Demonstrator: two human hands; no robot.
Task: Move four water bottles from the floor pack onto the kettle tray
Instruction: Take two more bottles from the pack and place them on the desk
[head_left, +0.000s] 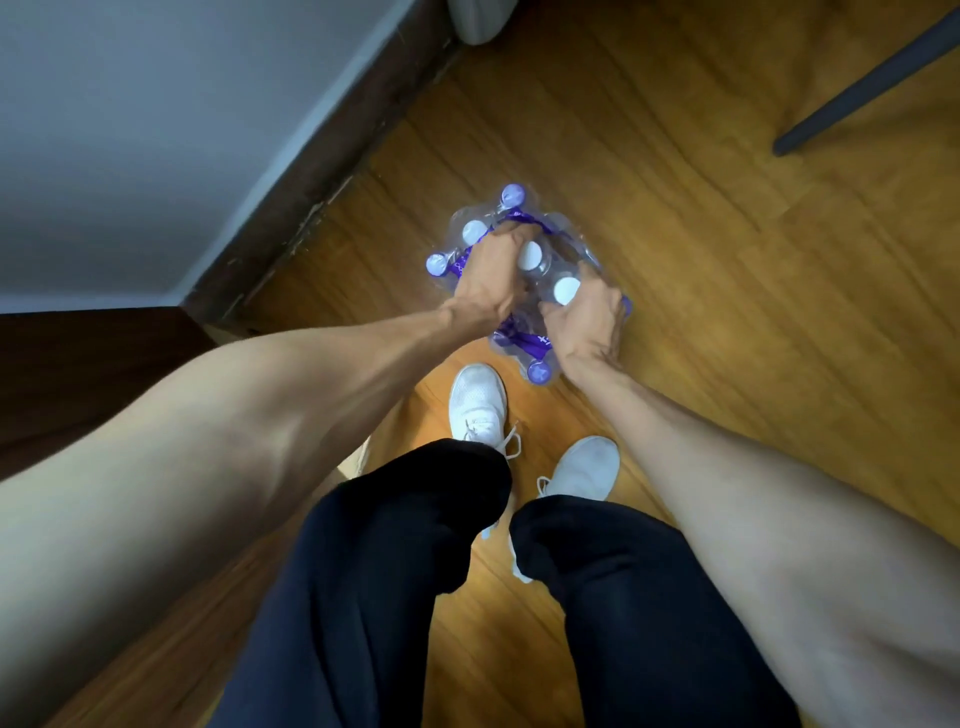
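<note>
Wooden floor (727, 260) underfoot, grey wall (156, 130) and dark skirting board (311, 171) to the left. Dark trousers (389, 597) and white shoes (478, 400) at the bottom of the view. Slanting in at upper right, a dark chair leg (862, 85). On the floor just ahead of the shoes, the shrink-wrapped pack of water bottles (519, 338), purple labels and pale caps showing through clear film. Left hand (491, 280) clenched on the top of the pack beside one white cap (531, 255). Right hand (589, 322) gripping the pack's near right side, next to another white cap (566, 289). Whether on film or on single bottles, cannot tell.
</note>
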